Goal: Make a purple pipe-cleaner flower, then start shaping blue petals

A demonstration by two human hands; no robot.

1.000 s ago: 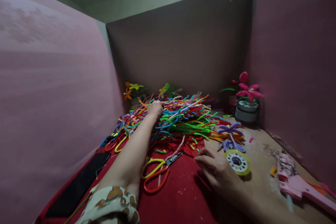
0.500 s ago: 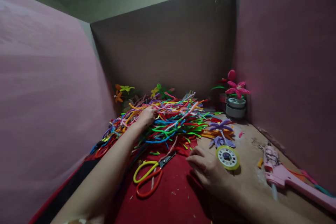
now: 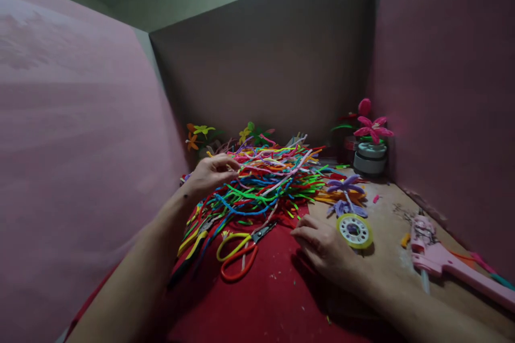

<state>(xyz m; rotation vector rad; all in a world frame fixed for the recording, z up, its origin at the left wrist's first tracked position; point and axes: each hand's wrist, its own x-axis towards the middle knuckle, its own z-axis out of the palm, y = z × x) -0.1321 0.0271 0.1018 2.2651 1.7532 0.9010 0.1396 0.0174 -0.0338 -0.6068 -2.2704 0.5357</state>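
A large loose pile of colourful pipe cleaners (image 3: 265, 177) covers the back of the red cloth (image 3: 257, 289). At the pile's left side is my left hand (image 3: 213, 171), its thumb and fingers brought together; what they pinch is too small to name. My right hand (image 3: 322, 241) is low over the cloth's right edge, fingers curled, and anything between the fingertips is hidden. Scissors with yellow and red handles (image 3: 241, 257) lie between my hands. Just right of my right hand, a purple pipe-cleaner flower (image 3: 344, 185) stands in a yellow-rimmed wheel (image 3: 354, 231).
Yellow-and-black pliers (image 3: 195, 249) lie left of the scissors. A pink glue gun (image 3: 442, 260) rests at the right. Behind are a pink flower (image 3: 374, 128) in a grey pot (image 3: 370, 159) and orange flowers (image 3: 192, 142). Pink panels (image 3: 80, 144) rise at both sides.
My left hand has lifted and shifted left over the pile, uncovering the pliers. The right hand keeps nearly the same pose beside the wheel. The whole view has shifted slightly.
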